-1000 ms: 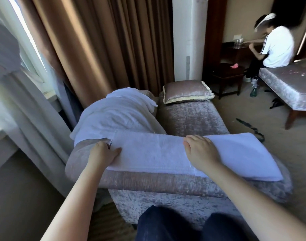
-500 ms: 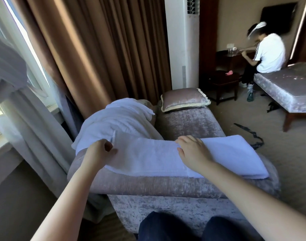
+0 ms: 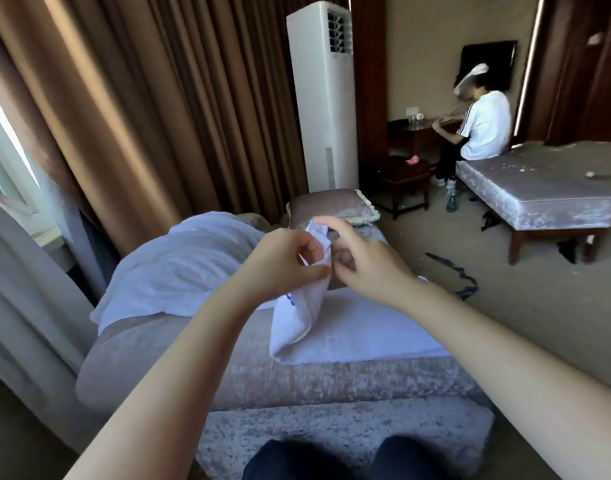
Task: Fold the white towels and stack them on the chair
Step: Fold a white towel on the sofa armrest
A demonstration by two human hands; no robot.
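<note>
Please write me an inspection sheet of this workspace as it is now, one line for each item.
Surface: grey velvet chair, with towels lying across it.
Job's things: long folded white towel, its left end lifted; loose heap of white towels at the left.
Clutter: beige fringed cushion behind; dark strap on the carpet.
Grips: left hand pinches the lifted towel end; right hand is beside it with the index finger stretched out, hold unclear.
Cables: nothing seen.
Surroundings: brown curtains, white tower air conditioner, a person seated on a grey bench.
</note>
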